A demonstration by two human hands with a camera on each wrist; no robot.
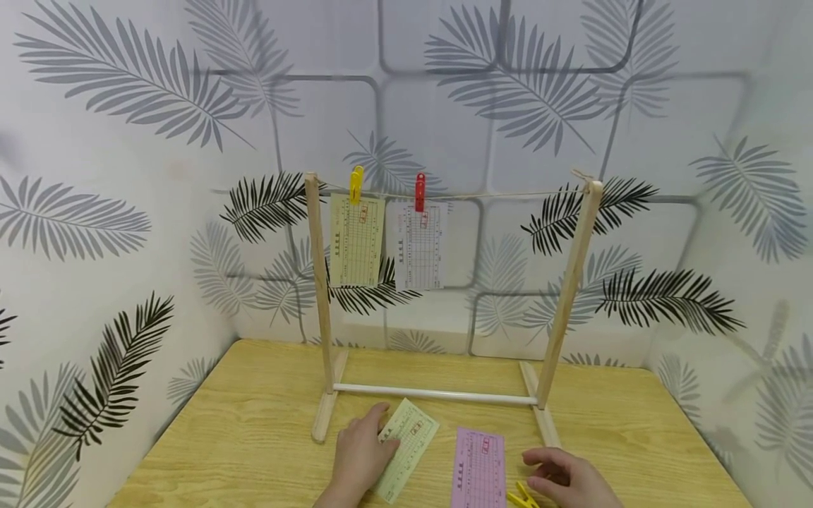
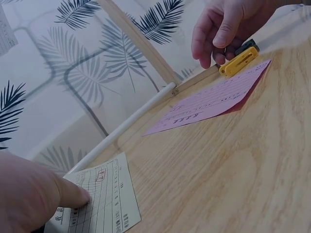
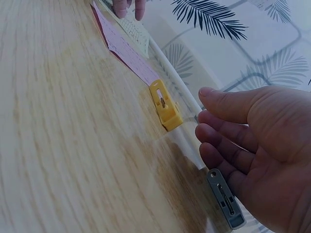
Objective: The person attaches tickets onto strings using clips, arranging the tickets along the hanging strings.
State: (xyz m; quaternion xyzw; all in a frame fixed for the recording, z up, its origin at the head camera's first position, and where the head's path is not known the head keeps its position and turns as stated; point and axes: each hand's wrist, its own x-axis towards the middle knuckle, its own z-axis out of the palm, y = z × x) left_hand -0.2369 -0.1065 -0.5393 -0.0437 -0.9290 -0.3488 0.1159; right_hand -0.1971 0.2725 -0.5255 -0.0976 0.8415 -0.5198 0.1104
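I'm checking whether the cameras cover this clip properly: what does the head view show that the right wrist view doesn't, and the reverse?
Only the head view: the red clip and the hanging yellow clip, both on the string.

Only the right wrist view: the gray clip, near the right hand.

Both: the right hand, part of the left hand, the pale green slip, the pink slip, the loose yellow clip and the white bar.
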